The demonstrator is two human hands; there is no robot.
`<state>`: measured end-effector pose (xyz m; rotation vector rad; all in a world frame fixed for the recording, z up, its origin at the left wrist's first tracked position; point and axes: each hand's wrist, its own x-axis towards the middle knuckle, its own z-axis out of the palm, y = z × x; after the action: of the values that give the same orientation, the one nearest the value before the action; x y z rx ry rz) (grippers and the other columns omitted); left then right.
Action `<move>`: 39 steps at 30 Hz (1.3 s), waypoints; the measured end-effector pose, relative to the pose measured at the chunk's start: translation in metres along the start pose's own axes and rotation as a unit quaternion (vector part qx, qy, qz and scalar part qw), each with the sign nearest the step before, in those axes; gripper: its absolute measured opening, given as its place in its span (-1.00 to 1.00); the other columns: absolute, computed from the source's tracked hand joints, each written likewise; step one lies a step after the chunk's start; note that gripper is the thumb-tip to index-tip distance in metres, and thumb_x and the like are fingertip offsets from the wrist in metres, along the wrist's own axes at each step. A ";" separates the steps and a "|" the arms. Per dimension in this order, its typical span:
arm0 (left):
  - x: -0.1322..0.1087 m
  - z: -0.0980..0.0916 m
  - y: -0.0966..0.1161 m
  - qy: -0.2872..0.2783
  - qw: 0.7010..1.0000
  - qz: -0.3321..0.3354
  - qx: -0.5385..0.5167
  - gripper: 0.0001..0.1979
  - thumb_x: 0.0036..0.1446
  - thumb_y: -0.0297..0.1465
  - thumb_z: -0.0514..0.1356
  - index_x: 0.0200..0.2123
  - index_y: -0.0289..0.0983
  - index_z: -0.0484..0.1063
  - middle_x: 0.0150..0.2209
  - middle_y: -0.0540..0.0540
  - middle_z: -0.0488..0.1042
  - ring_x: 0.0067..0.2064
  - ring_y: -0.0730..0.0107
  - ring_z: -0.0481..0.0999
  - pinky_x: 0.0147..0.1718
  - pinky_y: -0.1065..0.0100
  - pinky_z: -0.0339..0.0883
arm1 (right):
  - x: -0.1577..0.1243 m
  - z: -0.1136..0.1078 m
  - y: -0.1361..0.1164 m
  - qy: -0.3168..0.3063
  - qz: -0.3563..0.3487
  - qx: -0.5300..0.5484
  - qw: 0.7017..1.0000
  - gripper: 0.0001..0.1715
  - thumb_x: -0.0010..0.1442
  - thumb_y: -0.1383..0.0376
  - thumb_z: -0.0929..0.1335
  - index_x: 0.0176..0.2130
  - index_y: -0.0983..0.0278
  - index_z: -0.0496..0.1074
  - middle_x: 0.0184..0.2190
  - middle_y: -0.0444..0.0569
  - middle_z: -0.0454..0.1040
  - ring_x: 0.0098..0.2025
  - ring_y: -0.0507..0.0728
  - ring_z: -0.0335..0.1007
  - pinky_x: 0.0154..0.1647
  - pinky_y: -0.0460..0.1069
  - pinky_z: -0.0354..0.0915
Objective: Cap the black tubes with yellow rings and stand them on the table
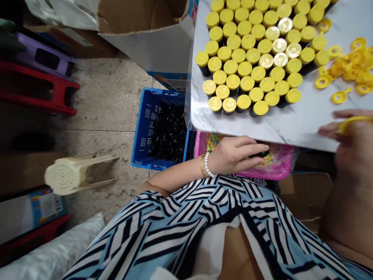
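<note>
My left hand [233, 153], with a pearl bracelet at the wrist, is closed round a small black container [256, 154], mostly hidden by the fingers. It is over a pink basin [201, 144], lined with clear plastic, that holds tiny multicoloured balls [214, 140]. At the right edge my blurred right hand [354, 140] grips a yellow ring-shaped cap [351, 123] above the table edge. Loose yellow caps [348, 68] lie in a pile beyond that hand. Many black containers with yellow lids [244, 68] stand upright in close rows on the table.
The marble-patterned table [314, 128] overhangs the basin. Left of it a blue crate [140, 136] holds black containers [170, 134], with a large cardboard box [145, 46] behind. A cream stool [65, 175] lies on the floor; a red stool [37, 85] is farther left.
</note>
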<state>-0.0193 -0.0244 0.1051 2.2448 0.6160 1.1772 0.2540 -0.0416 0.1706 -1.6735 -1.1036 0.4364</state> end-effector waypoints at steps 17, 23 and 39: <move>-0.036 0.002 -0.006 -0.209 0.932 -0.247 -0.165 -0.64 0.25 -0.18 0.36 -0.04 -0.32 0.64 -0.19 -0.16 0.70 -0.24 0.43 0.67 -0.19 0.48 0.45 | -0.133 0.053 0.049 -0.369 0.502 0.299 0.723 -0.32 -0.09 0.39 0.49 0.08 0.19 0.56 -0.15 -0.06 0.63 -0.15 0.07 0.59 0.02 0.02 0.50; -0.039 0.006 -0.018 -0.266 0.900 -0.312 -0.150 -0.64 0.25 -0.16 0.36 -0.03 -0.31 0.64 -0.25 -0.12 0.70 -0.29 0.41 0.68 -0.19 0.45 0.48 | -0.137 0.069 0.058 -0.377 0.488 0.319 0.720 -0.36 -0.05 0.35 0.49 0.07 0.18 0.58 -0.14 -0.08 0.63 -0.10 0.07 0.55 -0.02 -0.04 0.43; -0.047 0.001 -0.012 -0.185 0.966 -0.133 -0.123 -0.63 0.33 -0.22 0.29 0.10 -0.27 0.55 -0.16 -0.15 0.64 -0.14 0.48 0.64 -0.08 0.47 0.51 | -0.125 0.065 0.064 -0.306 0.556 0.296 0.714 -0.11 -0.17 0.45 0.49 0.18 0.15 0.41 -0.02 -0.04 0.61 -0.20 0.06 0.57 -0.11 0.00 0.53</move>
<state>-0.0445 -0.0437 0.0689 2.0198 0.5630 0.6413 0.1718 -0.1115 0.0596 -1.4202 -0.1197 2.0034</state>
